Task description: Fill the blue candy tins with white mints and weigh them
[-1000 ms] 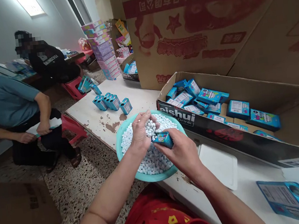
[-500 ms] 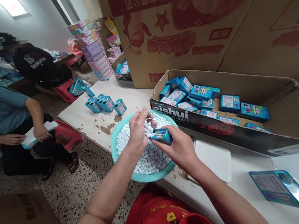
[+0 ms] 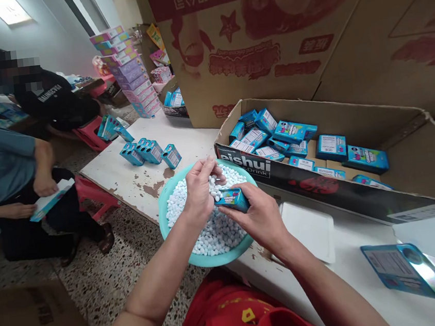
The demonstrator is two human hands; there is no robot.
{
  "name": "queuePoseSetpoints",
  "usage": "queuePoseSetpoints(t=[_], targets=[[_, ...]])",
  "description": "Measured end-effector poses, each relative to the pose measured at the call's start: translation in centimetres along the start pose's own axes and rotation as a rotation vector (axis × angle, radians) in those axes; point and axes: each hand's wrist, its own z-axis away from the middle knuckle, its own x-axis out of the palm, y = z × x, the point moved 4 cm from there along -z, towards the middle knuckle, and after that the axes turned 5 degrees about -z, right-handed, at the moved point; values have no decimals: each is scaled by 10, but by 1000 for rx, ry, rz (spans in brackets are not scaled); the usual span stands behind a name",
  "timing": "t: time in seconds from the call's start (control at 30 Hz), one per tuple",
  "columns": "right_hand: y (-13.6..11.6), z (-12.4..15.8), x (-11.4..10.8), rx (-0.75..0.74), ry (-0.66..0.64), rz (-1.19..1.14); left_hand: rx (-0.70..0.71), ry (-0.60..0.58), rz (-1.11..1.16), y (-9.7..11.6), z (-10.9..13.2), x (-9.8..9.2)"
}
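Observation:
A teal bowl (image 3: 167, 199) full of small white-blue candies (image 3: 217, 233) sits at the table's near edge. My right hand (image 3: 260, 220) holds a small blue box (image 3: 232, 199) above the bowl. My left hand (image 3: 201, 188) is cupped around a few candies right at the box's open end. A low cardboard tray (image 3: 362, 205) behind the bowl holds several more blue boxes (image 3: 295, 131).
Several blue boxes (image 3: 150, 152) stand in a row at the far left of the white table (image 3: 192, 140). A white lid (image 3: 310, 228) and a flat blue carton (image 3: 408, 272) lie at my right. Large cardboard cartons (image 3: 305, 34) rise behind. Two people sit at left.
The view has shifted a little to the right. My hands stay over the bowl with the box; the left fingers have curled closer to the box's opening.

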Motion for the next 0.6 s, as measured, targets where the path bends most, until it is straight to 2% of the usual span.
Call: queuePoseSetpoints(t=[0.27, 0.6], targets=[[0, 4, -2, -25, 39, -60, -28, -25, -8, 5, 4, 9], [3, 6, -1, -58, 92, -110, 16, -28, -54, 7, 8, 7]])
